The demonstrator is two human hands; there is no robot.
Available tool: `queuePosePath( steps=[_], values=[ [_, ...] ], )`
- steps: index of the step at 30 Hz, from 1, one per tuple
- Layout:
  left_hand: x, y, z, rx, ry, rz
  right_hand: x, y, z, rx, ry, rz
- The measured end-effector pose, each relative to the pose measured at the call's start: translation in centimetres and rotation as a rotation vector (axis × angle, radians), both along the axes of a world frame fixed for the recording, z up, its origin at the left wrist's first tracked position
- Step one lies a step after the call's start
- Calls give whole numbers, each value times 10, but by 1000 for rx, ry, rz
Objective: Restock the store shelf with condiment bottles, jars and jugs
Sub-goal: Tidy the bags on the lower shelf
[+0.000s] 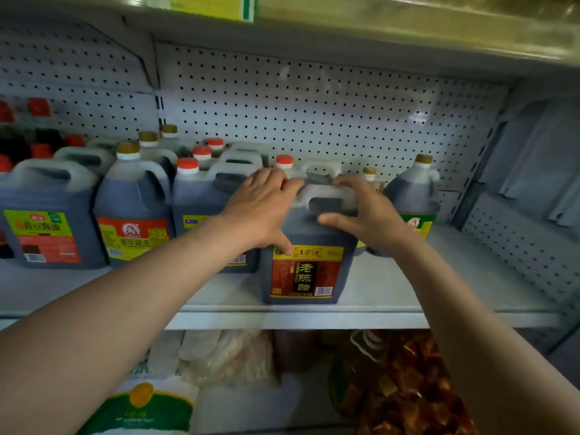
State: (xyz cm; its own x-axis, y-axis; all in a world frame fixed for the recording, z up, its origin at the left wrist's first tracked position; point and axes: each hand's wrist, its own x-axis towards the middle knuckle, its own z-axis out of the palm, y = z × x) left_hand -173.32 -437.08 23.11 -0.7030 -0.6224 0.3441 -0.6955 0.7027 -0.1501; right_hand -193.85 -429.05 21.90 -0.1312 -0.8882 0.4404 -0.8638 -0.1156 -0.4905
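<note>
Dark vinegar jug [306, 255] with red-and-gold label standing upright at front edge of the middle shelf [392, 296], just beside a row of similar jugs on its left. Left hand [263, 208] laid over jug's left shoulder, fingers spread and fairly straight, thumb down against the front face near the label's top; pressing rather than gripping, as judged. Right hand [364, 211] at the moulded handle [326, 196], fingers curled over its right end, thumb stretched beneath along the jug's top.

Risks, as judged:
- Base close to the shelf lip; forward tip possible if released before pushing back.
- Push toward the rear likely to knock the red-capped jug [284, 166] directly behind.
- Sideways drift to the right apt to strike the green-labelled jug [411, 199] standing near; drift left, to rub the neighbouring blue-labelled jug [201, 199].
- Heavy liquid load; slosh on a quick shove liable to rock the jug.

Surface: pale, smooth metal shelf, bare stretch at right and along the front. Pegboard back panel [314, 98] behind. Upper shelf [376, 23] low overhead, limiting lift. Soy sauce jugs [131, 208] ranked at far left. Packaged goods, indistinct, on the level below.
</note>
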Motion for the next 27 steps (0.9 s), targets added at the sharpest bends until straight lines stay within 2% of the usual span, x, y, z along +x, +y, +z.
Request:
queuePosePath(
  steps=[2,5,27],
  values=[
    [-1,0,0,-28,4,-2,6,6,-4,44,185,78],
    [-3,-2,3,-33,-6,0,11,1,-5,46,392,-1],
    [-51,-88,8,-145,-187,158,-11,-94,-6,33,437,-154]
  ],
)
